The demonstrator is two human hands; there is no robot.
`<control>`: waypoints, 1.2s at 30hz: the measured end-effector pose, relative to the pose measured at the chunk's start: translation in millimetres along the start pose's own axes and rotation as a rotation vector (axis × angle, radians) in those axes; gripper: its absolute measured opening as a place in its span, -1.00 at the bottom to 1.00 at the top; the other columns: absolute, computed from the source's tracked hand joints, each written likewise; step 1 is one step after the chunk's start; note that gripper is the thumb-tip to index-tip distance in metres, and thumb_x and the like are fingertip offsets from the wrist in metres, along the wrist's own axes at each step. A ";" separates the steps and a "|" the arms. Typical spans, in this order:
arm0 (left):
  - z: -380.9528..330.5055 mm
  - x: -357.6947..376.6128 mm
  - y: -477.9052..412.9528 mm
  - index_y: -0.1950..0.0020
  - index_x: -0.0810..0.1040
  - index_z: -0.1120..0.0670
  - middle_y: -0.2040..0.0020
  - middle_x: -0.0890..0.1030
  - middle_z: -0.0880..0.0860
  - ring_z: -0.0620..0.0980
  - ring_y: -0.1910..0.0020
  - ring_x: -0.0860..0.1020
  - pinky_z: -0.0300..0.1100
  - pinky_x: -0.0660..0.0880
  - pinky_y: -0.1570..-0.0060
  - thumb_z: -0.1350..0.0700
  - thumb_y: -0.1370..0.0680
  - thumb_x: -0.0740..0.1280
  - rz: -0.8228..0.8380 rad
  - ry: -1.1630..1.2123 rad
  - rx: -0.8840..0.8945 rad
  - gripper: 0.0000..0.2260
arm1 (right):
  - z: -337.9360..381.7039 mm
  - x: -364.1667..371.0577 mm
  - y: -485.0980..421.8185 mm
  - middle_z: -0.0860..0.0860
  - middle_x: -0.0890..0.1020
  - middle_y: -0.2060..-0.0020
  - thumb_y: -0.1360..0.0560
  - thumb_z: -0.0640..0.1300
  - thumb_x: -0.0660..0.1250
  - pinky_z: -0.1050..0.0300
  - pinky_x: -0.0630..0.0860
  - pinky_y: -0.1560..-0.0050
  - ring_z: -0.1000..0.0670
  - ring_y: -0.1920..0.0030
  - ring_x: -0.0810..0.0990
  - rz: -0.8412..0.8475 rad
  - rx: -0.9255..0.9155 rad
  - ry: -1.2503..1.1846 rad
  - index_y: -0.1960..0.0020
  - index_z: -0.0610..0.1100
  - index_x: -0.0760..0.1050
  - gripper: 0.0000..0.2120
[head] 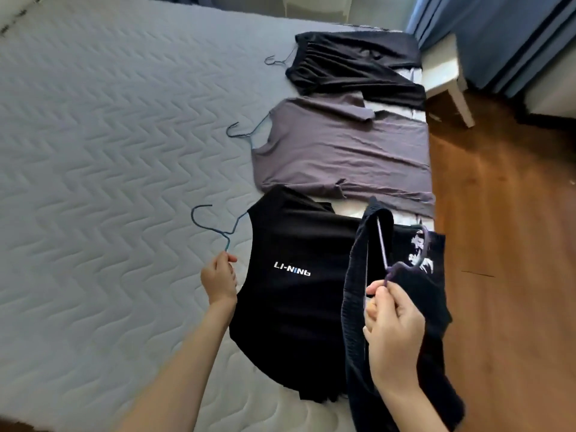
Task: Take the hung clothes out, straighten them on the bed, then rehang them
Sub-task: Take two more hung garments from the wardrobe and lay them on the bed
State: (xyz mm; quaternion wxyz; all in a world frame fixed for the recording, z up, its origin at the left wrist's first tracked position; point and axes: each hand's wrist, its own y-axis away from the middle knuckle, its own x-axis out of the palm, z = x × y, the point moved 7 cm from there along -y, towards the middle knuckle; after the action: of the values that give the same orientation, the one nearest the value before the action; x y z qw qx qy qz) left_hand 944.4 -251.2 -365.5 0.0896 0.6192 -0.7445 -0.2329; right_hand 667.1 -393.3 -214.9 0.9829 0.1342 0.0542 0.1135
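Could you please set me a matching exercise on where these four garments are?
1. grey shirt
2. LI-NING shirt
3. knit garment
4. pleated garment

A. farthest along the bed
B. on the purple hanger the right hand grips
C. between two black garments
D. on the blue hanger the left hand pinches

Pairs: 1-C, 2-D, 3-B, 4-A.

Grey zigzag-quilted bed (109,151); black shirt (290,307) with white lettering; grey-purple shirt (343,151); blue hanger (215,226); blue curtains (505,32); brown wooden floor (505,244).
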 end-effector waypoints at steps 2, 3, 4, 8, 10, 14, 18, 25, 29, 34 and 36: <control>25.7 -6.6 -39.4 0.28 0.45 0.16 0.56 0.25 -0.04 -0.11 0.59 0.19 -0.26 0.15 0.58 0.22 -0.54 0.14 0.054 -0.087 -0.029 -0.78 | -34.8 47.2 -3.2 0.06 0.24 0.51 -0.62 -0.29 0.09 0.26 0.11 0.56 0.10 0.51 0.15 0.006 0.033 -0.004 0.23 -0.19 0.45 -0.71; 39.6 -9.3 -58.3 0.24 0.46 0.18 0.53 0.29 -0.01 -0.09 0.56 0.23 -0.24 0.18 0.57 0.21 -0.56 0.12 0.082 -0.146 -0.036 -0.78 | -52.1 68.6 -4.4 0.07 0.24 0.51 -0.62 -0.28 0.09 0.25 0.12 0.55 0.10 0.51 0.15 0.005 0.046 -0.002 0.24 -0.17 0.46 -0.70; 54.5 -12.1 -75.8 0.19 0.47 0.20 0.49 0.34 0.03 -0.05 0.52 0.28 -0.22 0.25 0.55 0.20 -0.58 0.10 0.112 -0.211 -0.043 -0.78 | -69.0 88.5 -5.4 0.07 0.25 0.51 -0.61 -0.28 0.10 0.25 0.13 0.55 0.10 0.50 0.16 0.004 0.058 0.002 0.25 -0.16 0.46 -0.69; 105.9 -24.4 -128.5 0.16 0.48 0.20 0.34 0.51 0.11 0.01 0.36 0.45 -0.18 0.41 0.36 0.12 -0.62 0.07 0.224 -0.470 -0.017 -0.72 | -127.3 150.1 -5.9 0.07 0.25 0.50 -0.62 -0.26 0.10 0.23 0.15 0.51 0.08 0.49 0.16 0.012 0.092 0.044 0.22 -0.17 0.47 -0.71; 120.9 -28.4 -144.5 0.18 0.48 0.18 0.27 0.57 0.10 0.00 0.29 0.50 -0.14 0.37 0.31 0.10 -0.62 0.07 0.276 -0.673 0.068 -0.71 | -147.0 168.4 -5.5 0.07 0.25 0.50 -0.62 -0.25 0.11 0.22 0.14 0.50 0.08 0.49 0.16 0.005 0.108 0.062 0.21 -0.18 0.47 -0.73; 130.7 -28.2 -158.4 0.29 0.37 0.13 0.34 0.48 0.05 0.05 0.32 0.45 -0.08 0.23 0.39 0.07 -0.62 0.12 0.308 -0.881 0.247 -0.70 | -168.8 186.8 -4.8 0.08 0.28 0.50 -0.62 -0.21 0.12 0.19 0.18 0.45 0.07 0.45 0.21 -0.016 0.104 0.112 0.18 -0.18 0.49 -0.74; 121.6 -20.1 -158.5 0.24 0.36 0.13 0.29 0.47 0.09 0.11 0.30 0.45 -0.10 0.21 0.32 0.08 -0.62 0.15 0.305 -1.027 0.387 -0.74 | -173.2 193.9 -4.1 0.11 0.31 0.50 -0.60 -0.17 0.13 0.18 0.21 0.42 0.03 0.41 0.24 -0.026 0.087 0.150 0.18 -0.14 0.51 -0.75; 108.8 -19.1 -159.8 0.00 0.49 0.20 0.04 0.61 0.21 0.23 0.03 0.57 -0.01 0.42 0.13 -0.07 -0.64 0.14 0.442 -1.187 0.251 -0.66 | -125.1 168.2 7.8 0.05 0.26 0.51 -0.62 -0.27 0.10 0.26 0.14 0.55 0.10 0.51 0.16 -0.069 0.066 0.139 0.18 -0.24 0.47 -0.75; 64.3 -41.0 -125.7 0.03 0.51 0.13 0.11 0.61 0.09 0.09 0.10 0.56 -0.11 0.36 0.18 -0.01 -0.62 0.19 0.479 -0.944 0.251 -0.76 | -70.1 128.5 31.1 0.07 0.26 0.52 -0.62 -0.28 0.09 0.26 0.09 0.56 0.12 0.53 0.15 -0.097 0.020 0.117 0.19 -0.22 0.48 -0.72; -37.7 -105.5 -14.8 -0.06 0.57 0.08 0.05 0.59 -0.08 -0.11 0.05 0.53 -0.43 0.34 0.12 0.11 -0.62 0.22 0.417 -0.669 0.451 -0.85 | 13.3 73.9 87.1 0.10 0.26 0.55 -0.64 -0.30 0.07 0.29 0.05 0.55 0.14 0.57 0.14 -0.092 0.011 0.023 0.19 -0.23 0.47 -0.71; -73.0 -143.8 41.0 -0.07 0.58 0.05 0.03 0.62 -0.10 -0.15 0.03 0.56 -0.40 0.40 0.05 0.09 -0.61 0.21 0.400 -0.571 0.468 -0.83 | 52.5 54.3 120.5 0.08 0.26 0.55 -0.64 -0.31 0.06 0.31 0.06 0.55 0.13 0.59 0.14 -0.044 0.001 0.010 0.19 -0.23 0.48 -0.70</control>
State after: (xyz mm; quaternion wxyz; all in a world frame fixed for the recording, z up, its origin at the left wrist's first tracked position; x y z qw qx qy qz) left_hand 970.4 -124.7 -260.6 -0.2202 0.3767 -0.8778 -0.1977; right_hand 701.8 -280.5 -135.5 0.9848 0.1331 0.0619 0.0926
